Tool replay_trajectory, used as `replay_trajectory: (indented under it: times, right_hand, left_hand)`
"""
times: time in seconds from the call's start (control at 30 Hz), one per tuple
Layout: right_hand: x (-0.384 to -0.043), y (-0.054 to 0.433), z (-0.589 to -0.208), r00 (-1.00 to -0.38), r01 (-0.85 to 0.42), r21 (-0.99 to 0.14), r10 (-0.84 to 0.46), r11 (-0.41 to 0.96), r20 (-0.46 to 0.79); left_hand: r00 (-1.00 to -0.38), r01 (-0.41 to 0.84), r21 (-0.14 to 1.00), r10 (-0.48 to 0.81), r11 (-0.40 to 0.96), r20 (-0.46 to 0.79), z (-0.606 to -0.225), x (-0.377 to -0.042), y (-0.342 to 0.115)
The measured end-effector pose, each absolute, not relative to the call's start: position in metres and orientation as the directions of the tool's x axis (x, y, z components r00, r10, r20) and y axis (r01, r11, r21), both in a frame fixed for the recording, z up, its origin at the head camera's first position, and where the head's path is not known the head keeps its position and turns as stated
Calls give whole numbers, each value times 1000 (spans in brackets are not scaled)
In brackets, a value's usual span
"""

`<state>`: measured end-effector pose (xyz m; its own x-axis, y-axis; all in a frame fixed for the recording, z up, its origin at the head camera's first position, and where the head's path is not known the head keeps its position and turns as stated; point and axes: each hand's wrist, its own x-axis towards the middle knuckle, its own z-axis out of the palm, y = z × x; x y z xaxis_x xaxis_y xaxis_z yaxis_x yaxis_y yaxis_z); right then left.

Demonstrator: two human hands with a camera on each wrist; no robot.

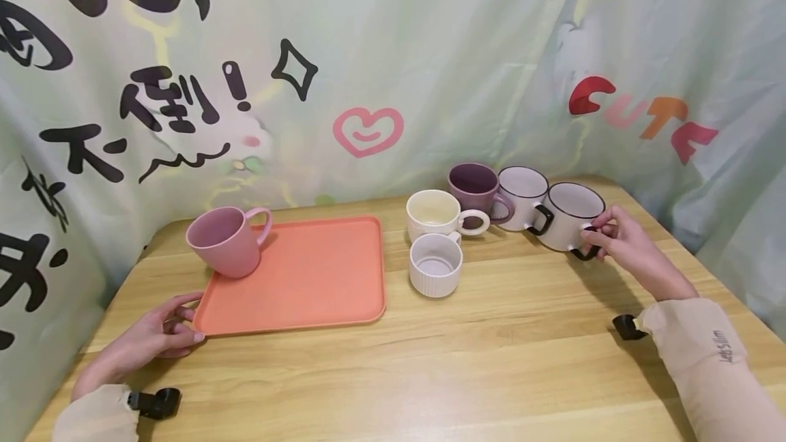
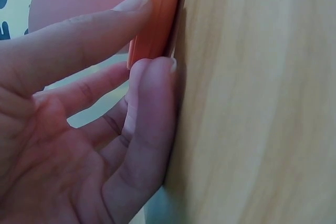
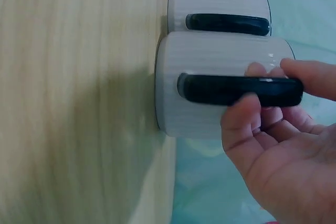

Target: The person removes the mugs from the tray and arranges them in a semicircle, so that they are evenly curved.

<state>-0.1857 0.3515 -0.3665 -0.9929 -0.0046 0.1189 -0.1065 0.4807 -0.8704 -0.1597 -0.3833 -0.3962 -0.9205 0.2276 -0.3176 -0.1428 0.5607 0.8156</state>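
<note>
My right hand (image 1: 632, 247) grips the black handle (image 3: 241, 90) of a white mug (image 1: 568, 213) with a dark rim, upright at the table's right side. In the right wrist view, thumb and fingers close about that handle. At the left, my left hand (image 1: 150, 336) holds the near left corner of an orange tray (image 1: 319, 278), with the thumb and fingertips (image 2: 155, 77) at its rim. A pink mug (image 1: 227, 244) stands on the tray's left part, its handle toward the right.
Beside the gripped mug stands a similar white mug (image 1: 520, 189), then a purple mug (image 1: 471, 183). A cream mug (image 1: 432, 217) with a ring handle and a small ribbed white cup (image 1: 434, 268) stand nearer the tray. A printed curtain (image 1: 430, 53) hangs behind the wooden table (image 1: 479, 367).
</note>
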Motion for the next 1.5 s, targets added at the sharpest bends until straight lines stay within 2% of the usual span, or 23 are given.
replay_trajectory:
  times: [0.2, 0.4, 0.6, 0.73, 1.13, 1.27, 1.5]
  right_hand:
    - [-180, 368, -355, -995, -92, -895, 3, 436, 103]
    - [-187, 370, -327, -990, -103, -903, 41, 418, 132]
    - [-203, 348, -299, -993, -69, -808, 40, 586, 114]
    - [-215, 325, -283, -993, -90, -781, 5, 619, 118]
    - [-248, 247, -267, -968, -247, -868, -156, 431, 197]
    - [-258, 229, -272, -961, -262, -893, -186, 365, 206]
    - [-266, 196, -270, -962, -257, -903, -177, 344, 207]
  left_hand:
    - [-922, -123, 817, 240, 563, -304, -398, -161, -383]
    - [-921, -125, 823, 244, 554, -304, -399, -160, -385]
    - [-920, -128, 817, 241, 563, -310, -396, -160, -386]
    - [-922, -136, 814, 229, 564, -313, -397, -160, -386]
    - [-925, -145, 823, 220, 549, -310, -399, -155, -389]
    - [-927, -130, 824, 227, 551, -297, -399, -155, -387]
    - [-929, -131, 823, 222, 552, -297, -397, -156, -384]
